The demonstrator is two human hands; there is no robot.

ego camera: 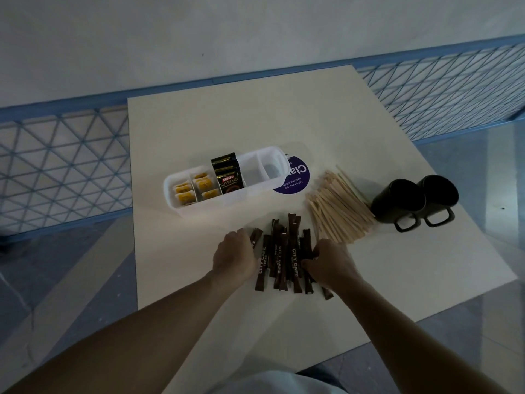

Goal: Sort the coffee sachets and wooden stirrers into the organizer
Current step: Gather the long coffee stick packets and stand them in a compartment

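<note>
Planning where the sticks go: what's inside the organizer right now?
The organizer holds yellow packets in its two left sections and black Kopiko sachets in the next. The right sections look empty, though their floors are partly hidden by the walls.

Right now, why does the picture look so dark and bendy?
Head view: the light is dim, so the brown sachets and black mugs lose detail; the wide lens bows the blue railing; the sachets' lettering stays readable, with no strong glare.

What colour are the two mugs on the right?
Black, matte-looking mugs, seen in the head view.
</note>
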